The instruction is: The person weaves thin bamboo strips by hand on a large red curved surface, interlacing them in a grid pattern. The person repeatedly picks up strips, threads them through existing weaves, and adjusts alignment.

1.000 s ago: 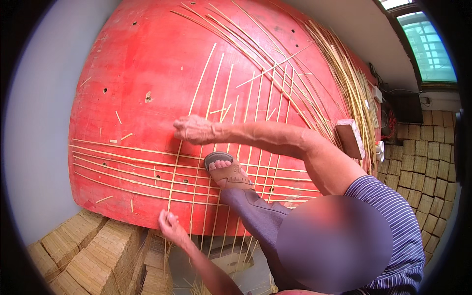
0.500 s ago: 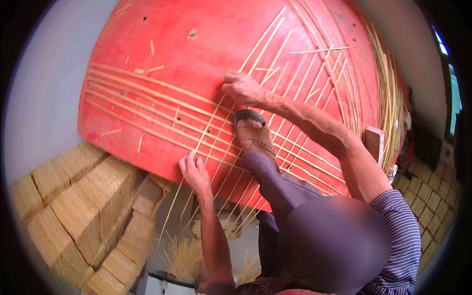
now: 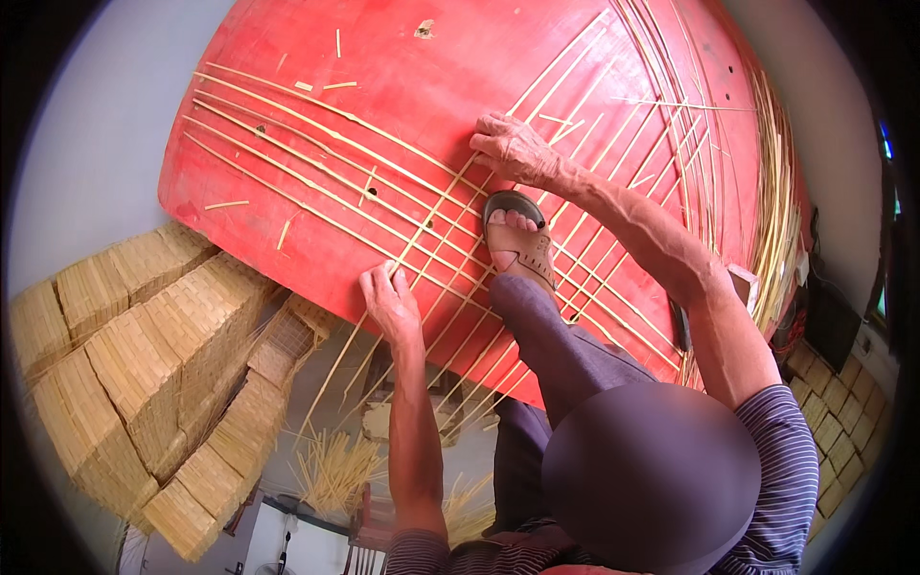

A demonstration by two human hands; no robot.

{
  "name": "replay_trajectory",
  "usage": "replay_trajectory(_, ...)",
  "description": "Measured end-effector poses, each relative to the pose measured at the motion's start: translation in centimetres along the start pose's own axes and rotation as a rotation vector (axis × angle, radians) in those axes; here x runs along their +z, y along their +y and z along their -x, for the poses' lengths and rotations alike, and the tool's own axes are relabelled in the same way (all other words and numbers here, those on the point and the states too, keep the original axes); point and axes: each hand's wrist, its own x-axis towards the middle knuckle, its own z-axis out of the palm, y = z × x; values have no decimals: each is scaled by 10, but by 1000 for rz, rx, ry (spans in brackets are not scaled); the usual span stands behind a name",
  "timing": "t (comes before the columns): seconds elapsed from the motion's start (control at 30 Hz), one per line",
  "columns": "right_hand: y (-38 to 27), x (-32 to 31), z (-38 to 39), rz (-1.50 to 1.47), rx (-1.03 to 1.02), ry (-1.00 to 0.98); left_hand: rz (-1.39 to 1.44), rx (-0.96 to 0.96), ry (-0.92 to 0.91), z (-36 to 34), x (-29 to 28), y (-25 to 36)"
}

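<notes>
Thin pale bamboo strips form an open lattice on a red board, some running left to right and others crossing them at a slant. My left hand (image 3: 391,302) has its fingers pressed together on the outermost slanting bamboo strip (image 3: 433,213) at the board's lower edge. Farther up, my right hand (image 3: 517,149) closes round the same strip; its fingertips are partly hidden. Between the hands and slightly to the right, a sandalled foot (image 3: 520,235) presses on the crossing strips. Lower ends of the slanting strips hang past the board's edge.
The red board (image 3: 316,57) carries scattered short offcuts. Long loose strips (image 3: 767,192) lie bundled along its right side. Stacks of woven bamboo pieces (image 3: 153,335) stand at the left, others (image 3: 843,412) at lower right. A heap of cut strips (image 3: 335,470) sits on the floor.
The view has shifted, so the board and lattice sit farther right and up. Both hands stay on the outermost strip, which now lies nearer to the other slanting strips.
</notes>
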Motion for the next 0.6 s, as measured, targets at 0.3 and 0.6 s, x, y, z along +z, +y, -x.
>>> replay_trajectory(0.3,-6,-2,-7,63,64,16,13,27,63,-2,4,-4)
replay_trajectory(0.6,-36,-1,26,-74,62,-67,63,6,-55,21,12,24)
